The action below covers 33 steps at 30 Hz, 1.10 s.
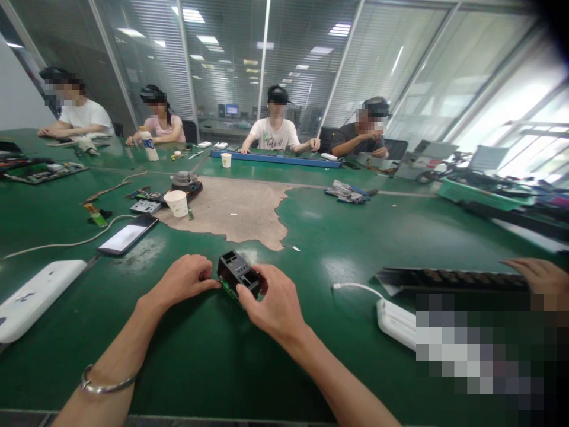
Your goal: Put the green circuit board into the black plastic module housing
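A black plastic housing (pixel 240 271) with square openings sits tilted between my hands, just above or on the green table; a green circuit board (pixel 229 289) shows along its lower edge. My right hand (pixel 278 299) grips the housing's right end, thumb at the near side and fingers over the far side. My left hand (pixel 191 279) is closed, its fingers curled and its thumb tip at the board's left edge. Whether those fingers pinch anything more is hidden.
Left lie a phone (pixel 128 235) and a white power bank (pixel 40 299). Ahead are a paper cup (pixel 176 203) and electronic parts. On the right, another person's hand (pixel 528 273) touches a long black strip (pixel 453 279) near a white cabled device (pixel 395 323). Several people sit opposite.
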### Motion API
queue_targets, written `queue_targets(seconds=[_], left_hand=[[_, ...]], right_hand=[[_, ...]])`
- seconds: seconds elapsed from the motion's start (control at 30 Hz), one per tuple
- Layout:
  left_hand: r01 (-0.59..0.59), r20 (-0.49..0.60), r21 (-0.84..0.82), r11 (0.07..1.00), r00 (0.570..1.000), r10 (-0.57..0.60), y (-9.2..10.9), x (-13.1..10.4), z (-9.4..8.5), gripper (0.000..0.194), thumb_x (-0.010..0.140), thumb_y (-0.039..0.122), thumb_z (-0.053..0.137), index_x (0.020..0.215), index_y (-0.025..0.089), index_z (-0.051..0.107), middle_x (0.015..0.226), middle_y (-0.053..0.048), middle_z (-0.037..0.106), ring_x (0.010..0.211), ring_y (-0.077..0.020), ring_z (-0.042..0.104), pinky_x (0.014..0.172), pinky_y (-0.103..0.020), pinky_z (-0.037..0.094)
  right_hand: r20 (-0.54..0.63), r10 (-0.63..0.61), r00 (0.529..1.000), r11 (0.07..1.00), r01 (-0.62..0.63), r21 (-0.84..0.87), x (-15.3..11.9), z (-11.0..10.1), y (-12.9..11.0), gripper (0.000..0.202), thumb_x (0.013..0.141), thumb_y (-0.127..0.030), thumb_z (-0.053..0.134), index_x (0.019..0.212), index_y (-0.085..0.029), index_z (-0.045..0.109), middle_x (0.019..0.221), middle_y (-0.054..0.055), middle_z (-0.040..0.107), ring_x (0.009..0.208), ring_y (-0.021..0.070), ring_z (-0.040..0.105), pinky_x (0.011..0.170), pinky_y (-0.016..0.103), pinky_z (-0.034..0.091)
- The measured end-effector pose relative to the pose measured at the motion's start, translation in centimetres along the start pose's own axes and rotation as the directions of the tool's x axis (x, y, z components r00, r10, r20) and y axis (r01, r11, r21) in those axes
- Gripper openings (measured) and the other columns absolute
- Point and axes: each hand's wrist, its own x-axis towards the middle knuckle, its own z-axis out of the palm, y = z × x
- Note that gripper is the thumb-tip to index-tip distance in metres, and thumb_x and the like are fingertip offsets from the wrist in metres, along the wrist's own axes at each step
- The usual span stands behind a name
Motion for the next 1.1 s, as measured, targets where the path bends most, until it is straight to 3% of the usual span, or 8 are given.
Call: queue_targets(seconds=[0.3, 0.73, 0.9, 1.1], left_hand=[[-0.007, -0.020, -0.005, 1.000, 1.000, 0.006, -0.1, 0.0, 0.1, 0.040, 0.084, 0.058, 0.062, 0.073, 0.020, 0.059, 0.072, -0.001, 0.061, 0.069, -0.0161, 0.054, 0.063, -0.028, 0.032], [0.000, 0.017, -0.032, 0.999, 1.000, 0.001, -0.4, -0.2, 0.0, 0.041, 0.080, 0.060, 0.065, 0.073, 0.020, 0.057, 0.074, 0.000, 0.060, 0.071, -0.0166, 0.054, 0.063, -0.027, 0.033], [-0.015, -0.004, -0.061, 0.998, 1.000, 0.015, -0.1, -0.3, 0.0, 0.037, 0.083, 0.056, 0.063, 0.077, 0.020, 0.059, 0.077, -0.001, 0.060, 0.074, -0.0176, 0.055, 0.066, -0.027, 0.036], [-0.011, -0.070, -0.038, 0.999, 0.998, 0.008, -0.2, -0.5, -0.1, 0.027, 0.087, 0.048, 0.062, 0.085, 0.021, 0.063, 0.089, -0.004, 0.062, 0.083, -0.0200, 0.057, 0.073, -0.029, 0.040]], right_hand=[[0.048, -0.038, 0.998, 0.998, 0.040, -0.050, -0.4, 0.6, -0.3, 0.032, 0.081, -0.036, 0.062, 0.108, -0.019, 0.061, 0.100, 0.008, 0.064, 0.095, 0.0243, 0.058, 0.085, 0.035, 0.046], [0.210, 0.003, 0.978, 0.982, 0.037, -0.184, -1.2, 1.3, 0.1, 0.036, 0.082, -0.040, 0.062, 0.110, -0.019, 0.060, 0.099, 0.009, 0.064, 0.096, 0.0245, 0.058, 0.086, 0.035, 0.045], [0.193, 0.016, 0.981, 0.980, 0.023, -0.199, -1.2, 2.0, -0.4, 0.029, 0.084, -0.040, 0.061, 0.105, -0.020, 0.061, 0.097, 0.007, 0.064, 0.092, 0.0232, 0.060, 0.083, 0.033, 0.045], [0.181, 0.028, 0.983, 0.987, 0.001, -0.161, -1.2, 2.8, -1.1, 0.036, 0.083, -0.047, 0.065, 0.107, -0.020, 0.059, 0.099, 0.006, 0.067, 0.091, 0.0216, 0.062, 0.082, 0.031, 0.045]])
